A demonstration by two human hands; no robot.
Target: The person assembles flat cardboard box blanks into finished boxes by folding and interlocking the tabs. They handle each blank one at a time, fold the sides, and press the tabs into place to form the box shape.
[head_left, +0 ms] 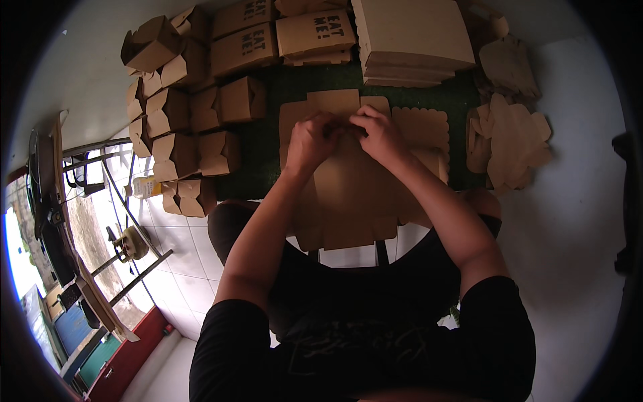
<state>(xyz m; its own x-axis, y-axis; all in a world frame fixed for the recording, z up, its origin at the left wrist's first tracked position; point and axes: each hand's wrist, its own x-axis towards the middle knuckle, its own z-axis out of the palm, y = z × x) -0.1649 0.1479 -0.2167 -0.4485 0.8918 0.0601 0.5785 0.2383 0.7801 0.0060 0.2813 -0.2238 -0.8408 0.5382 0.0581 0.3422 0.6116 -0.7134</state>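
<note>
Your left grip [311,139] and right grip [376,135], both curled, nearly meet; whether they pinch, cannot tell | Card [351,194] lies opened beneath both, reaching back toward you | Boxes [204,110] crowd the surface [258,151] left of your left grip

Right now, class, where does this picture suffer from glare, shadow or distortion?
All in the head view: glare whitens the opening at far left; shadow darkens the gap between left hand and right hand; the shirt shows little detail; fisheye bending grows toward the edges.
</note>
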